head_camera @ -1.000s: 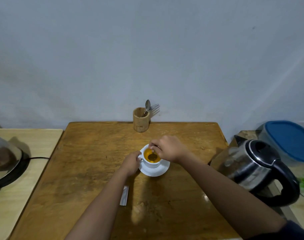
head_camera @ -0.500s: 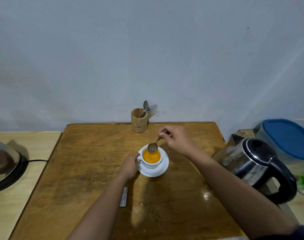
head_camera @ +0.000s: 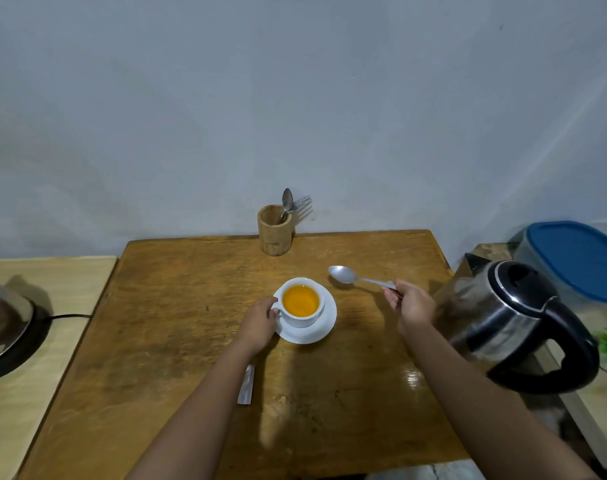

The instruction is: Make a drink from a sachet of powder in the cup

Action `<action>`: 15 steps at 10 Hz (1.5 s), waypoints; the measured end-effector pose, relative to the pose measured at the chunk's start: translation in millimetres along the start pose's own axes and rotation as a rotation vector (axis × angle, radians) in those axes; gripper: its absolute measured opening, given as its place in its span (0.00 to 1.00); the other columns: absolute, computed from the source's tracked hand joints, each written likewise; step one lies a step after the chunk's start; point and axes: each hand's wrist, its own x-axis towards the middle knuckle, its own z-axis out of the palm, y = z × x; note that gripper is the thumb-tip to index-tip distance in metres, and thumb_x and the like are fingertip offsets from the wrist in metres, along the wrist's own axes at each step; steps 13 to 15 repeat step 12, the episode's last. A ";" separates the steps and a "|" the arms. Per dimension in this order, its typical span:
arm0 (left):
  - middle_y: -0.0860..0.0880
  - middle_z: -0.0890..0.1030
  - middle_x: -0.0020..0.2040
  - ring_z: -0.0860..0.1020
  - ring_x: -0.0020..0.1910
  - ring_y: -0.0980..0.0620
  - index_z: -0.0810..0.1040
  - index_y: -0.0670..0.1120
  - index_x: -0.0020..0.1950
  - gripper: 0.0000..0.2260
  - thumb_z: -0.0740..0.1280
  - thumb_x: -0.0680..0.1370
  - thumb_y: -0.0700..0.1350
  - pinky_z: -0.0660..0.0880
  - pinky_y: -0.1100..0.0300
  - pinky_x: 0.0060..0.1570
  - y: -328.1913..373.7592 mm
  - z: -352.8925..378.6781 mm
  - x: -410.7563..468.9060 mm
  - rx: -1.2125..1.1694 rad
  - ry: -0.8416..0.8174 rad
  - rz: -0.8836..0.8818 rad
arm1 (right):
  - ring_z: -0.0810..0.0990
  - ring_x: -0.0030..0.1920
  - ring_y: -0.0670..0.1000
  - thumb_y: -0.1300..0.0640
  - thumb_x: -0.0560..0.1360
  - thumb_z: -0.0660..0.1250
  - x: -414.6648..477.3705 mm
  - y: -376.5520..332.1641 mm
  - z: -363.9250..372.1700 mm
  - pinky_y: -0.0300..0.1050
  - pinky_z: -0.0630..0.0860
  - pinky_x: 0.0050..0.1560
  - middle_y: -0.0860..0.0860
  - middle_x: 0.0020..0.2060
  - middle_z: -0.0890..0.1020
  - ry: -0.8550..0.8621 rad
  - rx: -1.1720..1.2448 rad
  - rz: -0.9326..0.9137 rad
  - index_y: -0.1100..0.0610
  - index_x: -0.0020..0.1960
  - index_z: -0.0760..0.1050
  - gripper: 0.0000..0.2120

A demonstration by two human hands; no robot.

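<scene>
A white cup (head_camera: 301, 318) full of orange drink stands on a white saucer (head_camera: 321, 332) in the middle of the wooden table (head_camera: 177, 306). My left hand (head_camera: 259, 322) grips the cup's handle on its left side. My right hand (head_camera: 411, 304) holds a metal spoon (head_camera: 345, 274) by its handle, its bowl low over the table to the right of the cup and behind it. A silvery sachet (head_camera: 246, 384) lies flat on the table, partly hidden under my left forearm.
A wooden holder (head_camera: 274, 233) with a spoon and fork stands at the table's far edge. A steel electric kettle (head_camera: 513, 320) sits off the right edge, with a blue-lidded container (head_camera: 579, 258) behind it. A domed lid on a black base (head_camera: 4, 327) rests on the left counter.
My right hand lifted the spoon out of the cup and carried it right, away from the saucer. My left hand stayed on the cup's handle.
</scene>
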 end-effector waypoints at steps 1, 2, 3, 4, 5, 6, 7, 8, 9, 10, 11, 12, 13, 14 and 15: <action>0.42 0.75 0.65 0.73 0.62 0.44 0.72 0.42 0.65 0.15 0.57 0.80 0.40 0.69 0.54 0.60 -1.1 0.8 1.7 0.006 0.002 0.001 | 0.81 0.38 0.51 0.69 0.74 0.64 2.7 15.7 -9.9 0.36 0.82 0.34 0.59 0.41 0.80 0.076 -0.005 0.072 0.67 0.57 0.76 0.12; 0.43 0.76 0.64 0.73 0.61 0.45 0.73 0.43 0.64 0.14 0.57 0.80 0.41 0.69 0.54 0.59 -1.0 0.5 2.7 -0.009 -0.003 -0.013 | 0.81 0.38 0.52 0.70 0.72 0.65 9.1 32.9 -18.6 0.40 0.79 0.38 0.57 0.36 0.80 0.137 -0.161 0.064 0.67 0.54 0.78 0.11; 0.43 0.76 0.64 0.74 0.61 0.45 0.73 0.43 0.65 0.15 0.58 0.80 0.42 0.70 0.52 0.60 -1.9 -0.1 2.7 -0.019 -0.009 -0.029 | 0.82 0.47 0.56 0.68 0.69 0.67 14.2 47.9 -30.1 0.50 0.81 0.49 0.57 0.37 0.82 0.115 -0.495 -0.002 0.62 0.39 0.80 0.04; 0.44 0.77 0.63 0.74 0.60 0.46 0.73 0.43 0.64 0.14 0.57 0.80 0.43 0.71 0.54 0.58 -1.9 1.3 1.0 -0.012 -0.001 -0.015 | 0.80 0.49 0.57 0.65 0.67 0.69 10.5 52.2 -38.5 0.50 0.77 0.47 0.59 0.45 0.83 0.016 -0.931 -0.113 0.58 0.38 0.78 0.03; 0.44 0.76 0.63 0.74 0.60 0.46 0.73 0.43 0.64 0.15 0.56 0.80 0.43 0.71 0.53 0.60 -0.8 6.1 -2.4 0.025 0.045 0.011 | 0.77 0.44 0.56 0.61 0.70 0.68 1.8 55.7 -44.5 0.47 0.75 0.43 0.57 0.45 0.79 -0.142 -1.256 -0.179 0.58 0.43 0.75 0.03; 0.43 0.74 0.66 0.72 0.63 0.47 0.71 0.43 0.66 0.15 0.56 0.80 0.43 0.69 0.54 0.62 0.8 12.5 -4.7 0.035 0.098 0.003 | 0.77 0.42 0.52 0.60 0.72 0.66 -6.3 63.7 -45.6 0.43 0.73 0.35 0.55 0.44 0.78 -0.236 -1.436 -0.232 0.59 0.47 0.74 0.05; 0.43 0.73 0.66 0.71 0.65 0.47 0.70 0.43 0.67 0.16 0.55 0.81 0.43 0.66 0.59 0.59 5.0 16.0 -7.1 0.016 0.128 -0.004 | 0.73 0.36 0.47 0.61 0.74 0.64 -11.3 69.1 -41.1 0.37 0.66 0.31 0.51 0.40 0.74 -0.301 -1.464 -0.281 0.56 0.44 0.72 0.02; 0.43 0.73 0.66 0.70 0.64 0.47 0.70 0.43 0.67 0.16 0.55 0.81 0.42 0.64 0.61 0.57 6.1 17.4 -7.3 0.005 0.139 -0.007 | 0.73 0.40 0.48 0.59 0.74 0.64 -13.4 73.0 -38.5 0.37 0.67 0.33 0.51 0.44 0.74 -0.310 -1.535 -0.306 0.58 0.51 0.73 0.06; 0.43 0.72 0.67 0.70 0.65 0.47 0.68 0.44 0.68 0.16 0.55 0.81 0.43 0.64 0.61 0.57 6.1 16.6 -7.9 0.018 0.132 -0.013 | 0.73 0.42 0.49 0.59 0.74 0.63 -14.7 74.5 -39.5 0.41 0.69 0.39 0.51 0.45 0.73 -0.306 -1.543 -0.345 0.58 0.54 0.72 0.08; 0.42 0.69 0.69 0.68 0.68 0.46 0.62 0.43 0.71 0.19 0.56 0.80 0.43 0.66 0.58 0.62 3.1 19.1 -14.2 0.035 0.155 -0.034 | 0.71 0.40 0.47 0.58 0.75 0.63 -13.4 75.7 -43.4 0.38 0.66 0.35 0.52 0.45 0.76 -0.314 -1.527 -0.411 0.56 0.50 0.73 0.05; 0.43 0.64 0.73 0.64 0.71 0.46 0.57 0.44 0.73 0.23 0.57 0.79 0.41 0.66 0.55 0.66 -1.2 25.2 -32.2 0.046 0.209 -0.078 | 0.71 0.39 0.45 0.58 0.76 0.61 -14.8 73.7 -46.0 0.35 0.63 0.33 0.53 0.51 0.77 -0.313 -1.546 -0.456 0.55 0.49 0.71 0.02; 0.45 0.61 0.75 0.61 0.74 0.48 0.55 0.45 0.74 0.23 0.56 0.79 0.42 0.62 0.57 0.69 -15.3 42.9 -54.2 0.090 0.191 -0.028 | 0.72 0.59 0.52 0.55 0.78 0.58 -10.2 79.5 -59.0 0.41 0.70 0.48 0.54 0.62 0.73 -0.265 -1.623 -0.608 0.55 0.60 0.71 0.12; 0.45 0.61 0.75 0.61 0.74 0.48 0.55 0.45 0.74 0.23 0.56 0.79 0.42 0.62 0.57 0.69 -15.3 42.9 -54.2 0.090 0.191 -0.028 | 0.72 0.59 0.52 0.55 0.78 0.58 -10.2 79.5 -59.0 0.41 0.70 0.48 0.54 0.62 0.73 -0.265 -1.623 -0.608 0.55 0.60 0.71 0.12; 0.45 0.61 0.75 0.61 0.74 0.48 0.55 0.45 0.74 0.23 0.56 0.79 0.42 0.62 0.57 0.69 -15.3 42.9 -54.2 0.090 0.191 -0.028 | 0.72 0.59 0.52 0.55 0.78 0.58 -10.2 79.5 -59.0 0.41 0.70 0.48 0.54 0.62 0.73 -0.265 -1.623 -0.608 0.55 0.60 0.71 0.12; 0.45 0.61 0.75 0.61 0.74 0.48 0.55 0.45 0.74 0.23 0.56 0.79 0.42 0.62 0.57 0.69 -15.3 42.9 -54.2 0.090 0.191 -0.028 | 0.72 0.59 0.52 0.55 0.78 0.58 -10.2 79.5 -59.0 0.41 0.70 0.48 0.54 0.62 0.73 -0.265 -1.623 -0.608 0.55 0.60 0.71 0.12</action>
